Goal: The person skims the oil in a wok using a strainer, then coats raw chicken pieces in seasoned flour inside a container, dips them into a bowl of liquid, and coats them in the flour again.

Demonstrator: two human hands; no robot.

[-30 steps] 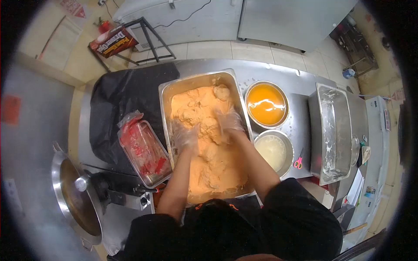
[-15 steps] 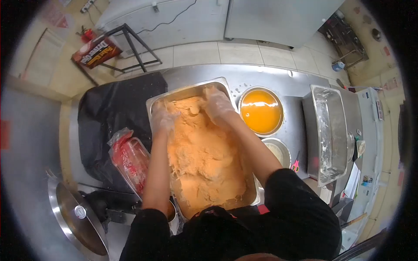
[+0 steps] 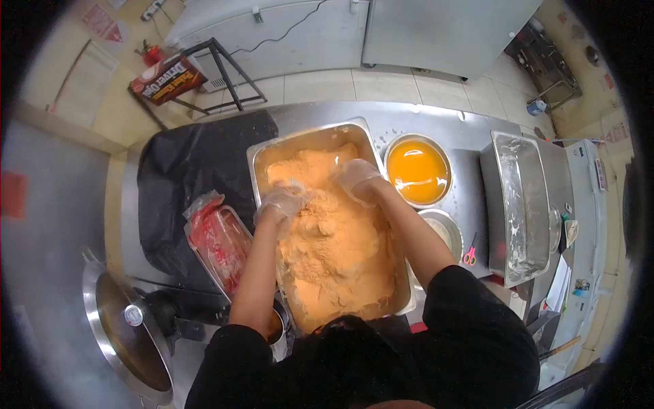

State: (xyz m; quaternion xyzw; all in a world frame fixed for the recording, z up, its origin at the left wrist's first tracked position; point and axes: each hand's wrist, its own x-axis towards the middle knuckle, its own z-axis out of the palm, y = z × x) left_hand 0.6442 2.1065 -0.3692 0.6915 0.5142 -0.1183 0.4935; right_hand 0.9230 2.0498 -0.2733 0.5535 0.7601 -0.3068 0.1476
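Note:
A deep steel pan (image 3: 264,158) holds a thick bed of orange powder (image 3: 334,252), heaped and clumpy in the middle. Both of my hands wear clear plastic gloves and are in the powder in the pan's far half. My left hand (image 3: 283,203) is near the left wall, its fingers pointing inward to the middle. Across from it, my right hand (image 3: 357,181) reaches in from the right wall. Powder and blur hide the fingertips of both hands, so I cannot make out whether they grip any of it.
Right of the pan stand a round bowl of orange liquid (image 3: 417,170), a bowl with pale contents (image 3: 443,232), pink-handled scissors (image 3: 470,256) and a long steel pan (image 3: 518,204). On the left lie black plastic (image 3: 197,163) and a red-stained tray (image 3: 221,249), with a round glass-and-steel lid (image 3: 129,327) nearby.
Both hands have drawn back from the pan's far wall toward me and closer to the middle. The powder at the far end now shows uncovered. The whole view has shifted slightly.

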